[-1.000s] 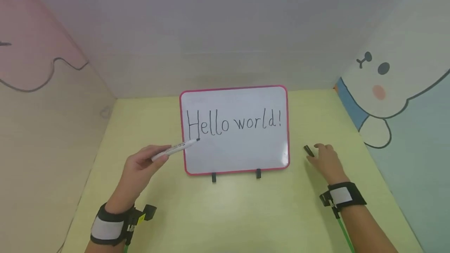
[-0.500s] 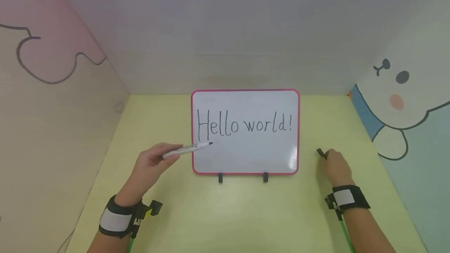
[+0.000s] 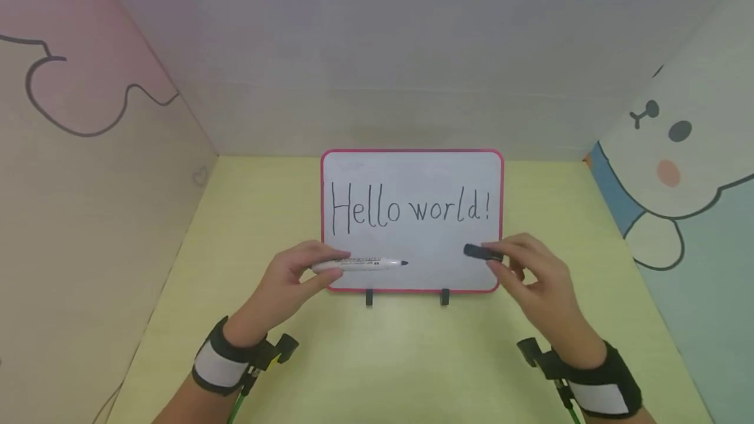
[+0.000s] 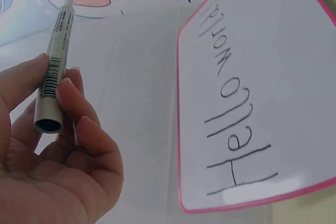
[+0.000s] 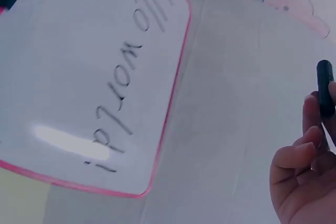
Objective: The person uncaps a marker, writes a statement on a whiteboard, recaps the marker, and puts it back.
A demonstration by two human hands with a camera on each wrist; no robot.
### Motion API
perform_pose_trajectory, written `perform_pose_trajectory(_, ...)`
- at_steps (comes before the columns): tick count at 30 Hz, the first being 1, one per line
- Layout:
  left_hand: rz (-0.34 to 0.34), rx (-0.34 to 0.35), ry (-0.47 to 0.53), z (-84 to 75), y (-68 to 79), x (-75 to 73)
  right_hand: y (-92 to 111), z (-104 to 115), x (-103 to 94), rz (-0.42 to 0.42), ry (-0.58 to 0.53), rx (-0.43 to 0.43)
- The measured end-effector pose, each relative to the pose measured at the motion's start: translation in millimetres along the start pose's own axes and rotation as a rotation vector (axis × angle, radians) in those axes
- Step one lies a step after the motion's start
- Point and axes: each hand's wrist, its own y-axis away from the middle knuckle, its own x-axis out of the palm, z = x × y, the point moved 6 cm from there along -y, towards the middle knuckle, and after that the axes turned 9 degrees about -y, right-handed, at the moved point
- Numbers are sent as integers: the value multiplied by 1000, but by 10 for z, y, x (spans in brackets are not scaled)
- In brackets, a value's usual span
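Note:
My left hand (image 3: 297,277) pinches a white marker (image 3: 359,264) between thumb and fingers. The marker lies level in the head view, its bare dark tip pointing right. In the left wrist view the barcode on the marker (image 4: 55,72) and its dark rear end show. My right hand (image 3: 538,277) pinches a black marker cap (image 3: 482,252) by its right end, across a gap from the tip. Behind both hands a whiteboard (image 3: 412,241) with a pink frame bears the handwritten words "Hello world!". The cap (image 5: 325,87) stands upright between the fingertips in the right wrist view.
Two black feet (image 3: 369,298) hold the whiteboard up on the pale yellow table (image 3: 400,358). A plain white wall (image 3: 377,51) rises behind it. Side walls with cartoon drawings (image 3: 677,149) stand left and right.
The right hand has picked the cap up from the table and brought it left, in front of the board. The left hand has moved right, and the marker has swung level.

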Motion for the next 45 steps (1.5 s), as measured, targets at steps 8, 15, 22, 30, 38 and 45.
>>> perform_pose_trajectory(8, 49, 90, 9, -227, -42, 185, 19, 292, 242, 91, -141, -146)
perform_pose_trajectory(15, 66, 58, 23, -236, -50, 235, 41, 330, 318, 147, -126, -135)
perform_pose_trajectory(22, 49, 78, 11, -292, -60, 225, 30, 352, 300, 159, -43, -112)
perform_pose_trajectory(30, 46, 79, 23, -328, -63, 214, 13, 362, 282, 158, -30, -103)
perform_pose_trajectory(38, 61, 110, 49, -373, -81, 251, 16, 388, 321, 172, -32, -96)
perform_pose_trajectory(45, 134, 120, 19, -425, -82, 294, 12, 438, 361, 198, -17, -91)
